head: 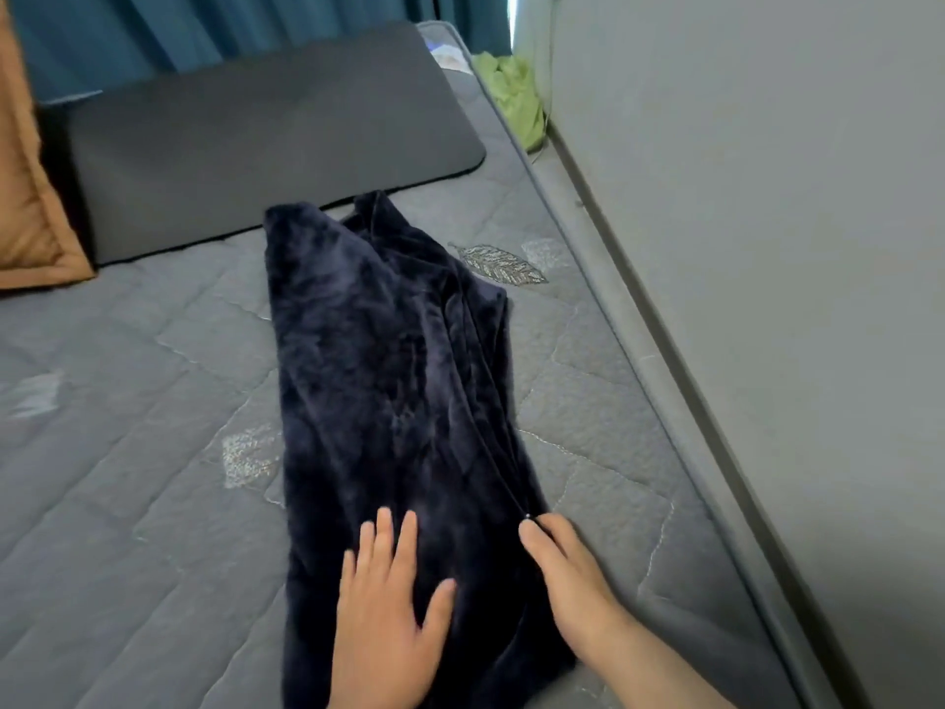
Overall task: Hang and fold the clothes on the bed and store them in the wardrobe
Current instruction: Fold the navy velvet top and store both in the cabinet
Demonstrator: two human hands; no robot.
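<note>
A dark navy velvet garment (388, 381) lies stretched lengthwise on the grey quilted mattress (128, 452), folded into a long narrow strip. My left hand (388, 616) lies flat on the near end of the cloth with fingers spread and straight. My right hand (567, 570) sits at the garment's right edge, thumb and fingers pinching the hem near a small shiny bead or zip end. The near end of the garment runs out of the frame at the bottom.
A dark grey pillow (266, 135) lies across the head of the bed, with an orange quilt (25, 197) at the far left. A grey wall or panel (767, 248) runs along the right side. Green cloth (516, 94) sits in the far corner, teal curtains (153, 28) behind.
</note>
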